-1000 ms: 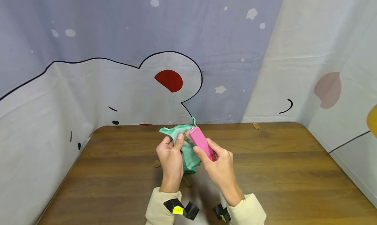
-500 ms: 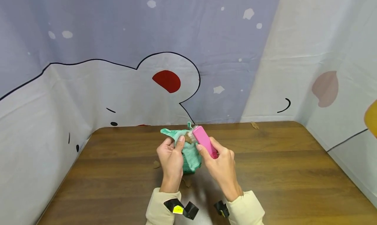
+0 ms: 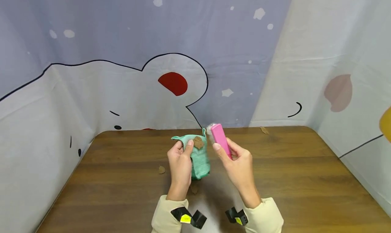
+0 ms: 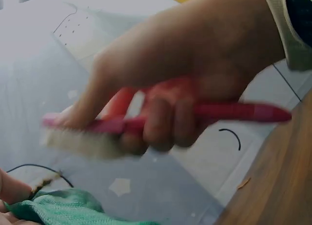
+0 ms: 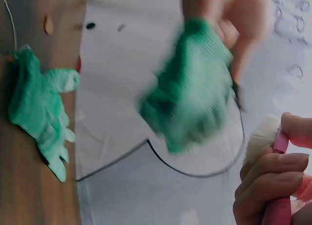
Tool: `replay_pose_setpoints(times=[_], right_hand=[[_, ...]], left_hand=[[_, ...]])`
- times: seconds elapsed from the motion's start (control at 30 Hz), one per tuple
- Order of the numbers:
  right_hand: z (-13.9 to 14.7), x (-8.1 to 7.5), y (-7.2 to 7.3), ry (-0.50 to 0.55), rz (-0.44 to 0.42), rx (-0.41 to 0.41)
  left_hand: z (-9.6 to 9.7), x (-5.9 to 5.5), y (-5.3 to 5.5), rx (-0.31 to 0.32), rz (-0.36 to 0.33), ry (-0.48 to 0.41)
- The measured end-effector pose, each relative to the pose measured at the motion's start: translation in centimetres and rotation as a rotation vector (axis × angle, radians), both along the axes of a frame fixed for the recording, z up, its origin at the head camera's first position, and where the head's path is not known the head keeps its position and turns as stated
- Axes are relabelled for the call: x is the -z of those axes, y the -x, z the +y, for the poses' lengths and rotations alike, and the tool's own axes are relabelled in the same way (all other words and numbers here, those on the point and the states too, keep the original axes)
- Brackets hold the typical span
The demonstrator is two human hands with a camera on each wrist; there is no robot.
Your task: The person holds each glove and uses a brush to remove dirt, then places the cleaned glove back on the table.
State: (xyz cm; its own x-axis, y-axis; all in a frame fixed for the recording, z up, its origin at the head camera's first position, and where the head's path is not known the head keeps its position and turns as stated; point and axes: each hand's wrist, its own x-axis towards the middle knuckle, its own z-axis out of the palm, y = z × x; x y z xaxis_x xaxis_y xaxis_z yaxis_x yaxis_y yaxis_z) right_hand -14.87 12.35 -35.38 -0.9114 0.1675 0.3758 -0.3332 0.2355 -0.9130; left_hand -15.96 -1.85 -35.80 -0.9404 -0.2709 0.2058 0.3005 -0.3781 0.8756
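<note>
My left hand (image 3: pixel 180 167) pinches a green knit glove (image 3: pixel 201 163) near its upper edge, above the table. A brown dry leaf (image 3: pixel 198 142) shows on the glove's face, beside my left thumb. My right hand (image 3: pixel 242 170) grips a pink brush (image 3: pixel 221 139) with pale bristles, tilted up and turned toward the glove. A gap separates bristles (image 5: pixel 263 136) and glove. In the left wrist view the brush (image 4: pixel 239 112) is blurred, its long handle running back through the fingers. The right wrist view shows another green glove (image 5: pixel 44 108) lying on the table.
Small dry leaves lie on the wooden table (image 3: pixel 100 185): one leaf (image 3: pixel 161 170) left of my left hand, another leaf (image 3: pixel 194 189) between my wrists, and a third leaf (image 3: pixel 264 130) by the far edge. A printed curtain (image 3: pixel 122 90) hangs behind and along the sides.
The brush was against the glove by the leaf; my right hand has drawn it away to the right. The leaf now shows more fully. My left hand has shifted slightly right with the glove.
</note>
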Motion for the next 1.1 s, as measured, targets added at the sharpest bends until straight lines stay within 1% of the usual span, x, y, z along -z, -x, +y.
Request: replay_pose_setpoints(times=[0.07, 0.17, 0.3, 0.4, 0.5, 0.6, 0.7, 0.8, 0.97, 1.1], right_hand=[[-0.8, 0.3, -0.4, -0.022, 0.025, -0.023], [-1.6, 0.7, -0.7, -0.098, 0.061, -0.001], [-2.0, 1.2, -0.8, -0.204, 0.111, 0.028], [-2.2, 1.4, -0.9, -0.287, 0.173, 0.037], [-2.3, 1.5, -0.9, -0.374, 0.223, 0.078], [-2.3, 1.7, -0.8, -0.430, 0.215, 0.141], [-2.0, 1.9, -0.6, -0.434, 0.178, 0.183], [-1.6, 2.1, -0.4, -0.412, 0.150, 0.195], [-1.3, 2.1, -0.2, -0.396, 0.142, 0.202], [-1.3, 1.9, -0.2, -0.375, 0.118, 0.220]], left_hand=[[0.1, 0.1, -0.2, 0.026, -0.013, 0.005], [0.2, 0.2, -0.2, 0.033, -0.017, 0.010], [0.2, 0.2, -0.3, 0.042, -0.023, -0.016], [0.1, 0.1, -0.2, 0.069, -0.024, -0.088], [-0.1, 0.0, -0.2, 0.087, -0.029, -0.184], [-0.3, -0.1, -0.1, 0.091, -0.047, -0.246], [-0.3, -0.1, 0.0, 0.087, -0.076, -0.252], [-0.2, -0.1, 0.0, 0.079, -0.098, -0.234], [-0.1, 0.1, 0.1, 0.073, -0.106, -0.209], [-0.1, 0.1, 0.2, 0.092, -0.107, -0.209]])
